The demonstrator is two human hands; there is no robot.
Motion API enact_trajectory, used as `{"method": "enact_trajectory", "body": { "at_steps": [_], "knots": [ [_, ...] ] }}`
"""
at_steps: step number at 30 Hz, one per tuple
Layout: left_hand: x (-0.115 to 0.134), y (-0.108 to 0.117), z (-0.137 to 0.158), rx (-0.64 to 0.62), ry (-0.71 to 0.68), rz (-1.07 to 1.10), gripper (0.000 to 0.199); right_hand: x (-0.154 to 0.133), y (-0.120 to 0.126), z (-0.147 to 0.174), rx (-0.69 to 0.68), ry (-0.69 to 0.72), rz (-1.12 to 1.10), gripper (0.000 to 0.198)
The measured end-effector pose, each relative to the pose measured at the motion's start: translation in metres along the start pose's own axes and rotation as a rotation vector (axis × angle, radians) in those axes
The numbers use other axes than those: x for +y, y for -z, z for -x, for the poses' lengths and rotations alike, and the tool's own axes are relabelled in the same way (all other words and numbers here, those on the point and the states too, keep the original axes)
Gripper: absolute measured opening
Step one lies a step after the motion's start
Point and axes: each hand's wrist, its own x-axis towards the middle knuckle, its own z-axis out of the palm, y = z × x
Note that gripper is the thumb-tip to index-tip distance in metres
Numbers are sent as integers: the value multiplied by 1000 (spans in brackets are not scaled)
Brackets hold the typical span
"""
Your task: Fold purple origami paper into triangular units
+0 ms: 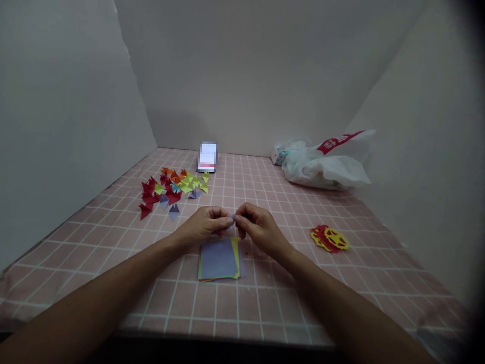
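Both my left hand (212, 222) and my right hand (255, 225) pinch a small piece of folded lavender paper (232, 220) between thumbs and fingers. Most of that paper is hidden by my fingertips. Just below my hands lies a stack of square paper sheets (217, 259), lavender on top with yellow, green and orange edges showing. To the left, beyond my left hand, several folded paper pieces (174, 194) in red, orange, yellow, teal and lavender sit in a loose group.
A phone (207, 157) with a lit screen stands at the back. White plastic bag (326, 167) rests at the back right, beside a tissue box (278, 154). Red and yellow paper cut-outs (329, 239) lie right of my hands on the pink checked tablecloth (273, 303).
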Motion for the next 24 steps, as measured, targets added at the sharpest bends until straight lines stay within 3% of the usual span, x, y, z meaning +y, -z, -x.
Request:
{"method": "enact_trajectory", "body": {
  "at_steps": [4, 9, 14, 24],
  "knots": [
    [0, -2, 1, 29, -26, -15, 26, -2, 0, 0, 15, 0, -18, 22],
    [0, -3, 0, 134, -172, -121, 23, -3, -2, 0, 33, -43, -98, 22],
    [0, -3, 0, 143, -260, -259, 20, 0, -3, 0, 25, -47, -121, 20],
    [-6, -6, -1, 162, -296, -192, 24, 0, -2, 0, 73, -24, -59, 15]
  ]
}}
